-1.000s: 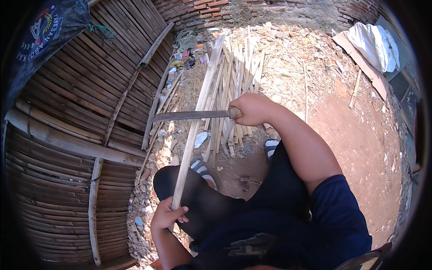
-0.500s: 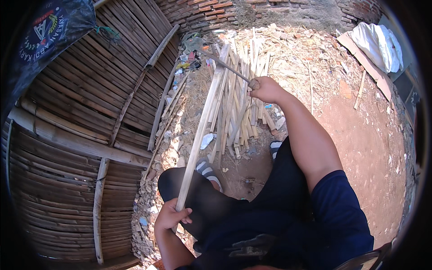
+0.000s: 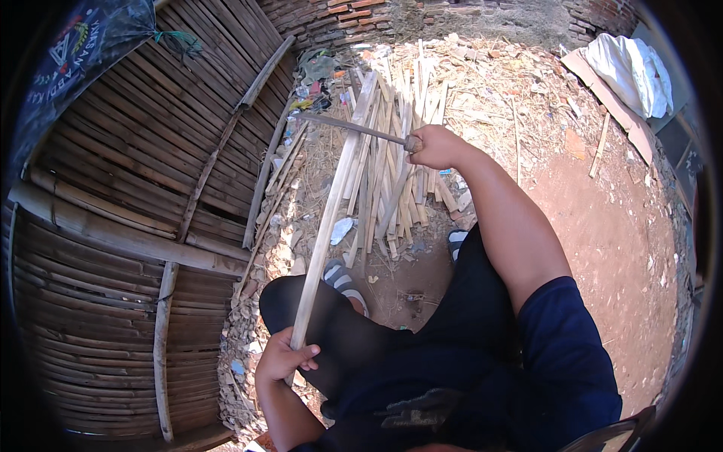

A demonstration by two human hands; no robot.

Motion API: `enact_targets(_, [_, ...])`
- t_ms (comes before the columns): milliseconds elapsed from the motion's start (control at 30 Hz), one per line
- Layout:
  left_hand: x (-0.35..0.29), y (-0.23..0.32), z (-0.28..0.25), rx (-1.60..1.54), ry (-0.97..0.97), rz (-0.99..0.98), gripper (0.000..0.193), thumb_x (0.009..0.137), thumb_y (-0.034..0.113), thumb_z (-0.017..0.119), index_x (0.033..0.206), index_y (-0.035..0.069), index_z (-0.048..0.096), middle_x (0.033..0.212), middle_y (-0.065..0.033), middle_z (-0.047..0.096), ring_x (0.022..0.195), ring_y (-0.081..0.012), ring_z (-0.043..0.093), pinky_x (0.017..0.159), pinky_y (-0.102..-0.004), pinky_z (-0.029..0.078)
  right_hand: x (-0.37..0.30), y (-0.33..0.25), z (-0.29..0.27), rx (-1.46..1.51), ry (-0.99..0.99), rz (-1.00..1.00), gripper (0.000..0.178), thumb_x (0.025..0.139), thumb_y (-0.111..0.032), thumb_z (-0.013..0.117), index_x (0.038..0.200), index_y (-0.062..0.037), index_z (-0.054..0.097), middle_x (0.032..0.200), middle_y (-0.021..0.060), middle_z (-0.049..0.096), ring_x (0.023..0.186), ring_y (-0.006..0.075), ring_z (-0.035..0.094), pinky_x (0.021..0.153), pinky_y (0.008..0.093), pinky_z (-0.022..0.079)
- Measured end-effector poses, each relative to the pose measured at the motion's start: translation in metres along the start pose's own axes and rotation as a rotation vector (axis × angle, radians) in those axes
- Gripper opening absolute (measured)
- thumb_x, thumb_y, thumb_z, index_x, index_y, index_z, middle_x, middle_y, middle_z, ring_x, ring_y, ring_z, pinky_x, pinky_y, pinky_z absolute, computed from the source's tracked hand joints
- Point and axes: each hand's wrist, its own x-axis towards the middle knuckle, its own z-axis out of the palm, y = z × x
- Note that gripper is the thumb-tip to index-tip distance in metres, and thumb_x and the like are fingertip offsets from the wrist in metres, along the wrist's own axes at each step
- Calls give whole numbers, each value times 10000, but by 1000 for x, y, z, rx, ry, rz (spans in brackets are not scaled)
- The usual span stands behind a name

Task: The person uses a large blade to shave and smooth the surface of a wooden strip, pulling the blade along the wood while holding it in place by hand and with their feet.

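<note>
My left hand is closed around the lower end of a long pale wooden strip, beside my left knee. The strip slants up and away, its far end lying over a pile of similar strips. My right hand grips the short handle of a machete. Its long dark blade points left and lies across the strip in the picture, near the strip's far end. Whether the blade touches the wood I cannot tell.
A slatted bamboo wall stands on the left, with a dark printed sheet over its top. Rubble and litter line its foot. A brick wall closes the far side. White sacking lies at far right. My sandaled feet flank the pile's near end.
The machete has come down along the strip toward me, and its blade has turned to lie more nearly level. My right hand has shifted slightly left. My left hand keeps its hold.
</note>
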Motion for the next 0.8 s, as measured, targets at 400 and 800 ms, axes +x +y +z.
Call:
enact_targets(400, [-2,-6,-2,-37,-43,43,295,896,192,760,1020,-31,611,643,-46,617,562,-172,667,528,-263,543,-65,-102,33,-345,-382,-464,347,760,-349,748,991,-92,714,906,183,703,907,383,674,785,495,526])
enact_targets(800, [-4,5,2,47,33,-6,239,878,75,745,1046,-41,621,692,-66,659,570,-162,681,504,-244,521,-8,3,-3,147,26,77,501,773,-325,759,1140,7,680,991,221,698,957,340,677,850,419,526])
